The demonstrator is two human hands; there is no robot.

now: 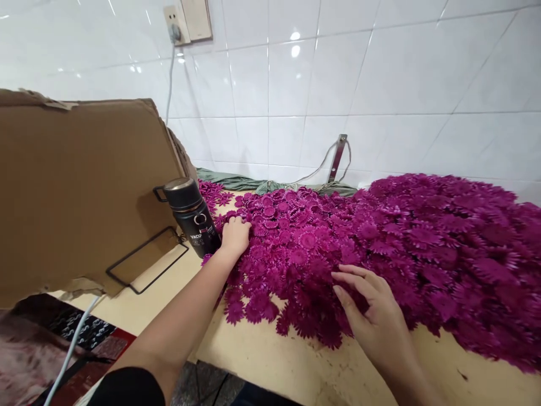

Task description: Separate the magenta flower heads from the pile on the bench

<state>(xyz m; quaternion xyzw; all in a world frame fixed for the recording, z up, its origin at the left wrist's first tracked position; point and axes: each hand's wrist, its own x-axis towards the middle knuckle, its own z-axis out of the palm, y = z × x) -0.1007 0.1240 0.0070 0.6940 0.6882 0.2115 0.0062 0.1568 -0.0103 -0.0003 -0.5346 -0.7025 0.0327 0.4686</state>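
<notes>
A large heap of magenta artificial flower heads (298, 256) spreads over the table along the wall. At the heap's left side is my left hand (235, 234), back upward, with its fingers curled down among the flowers; whatever they hold is hidden. My right hand (372, 307) hovers at the heap's front edge, thumb and fingers apart, and nothing shows between them. Just left of my left hand stands a black vacuum flask (194, 220) with a loop on its lid, leaning slightly.
A big cardboard box (80, 186) stands on the left, with a black wire frame (146, 259) by its base. Green cloth (232, 179) runs along the wall behind the flowers. A metal bracket (337, 158) rises there. A white cable hangs from the socket (174, 25).
</notes>
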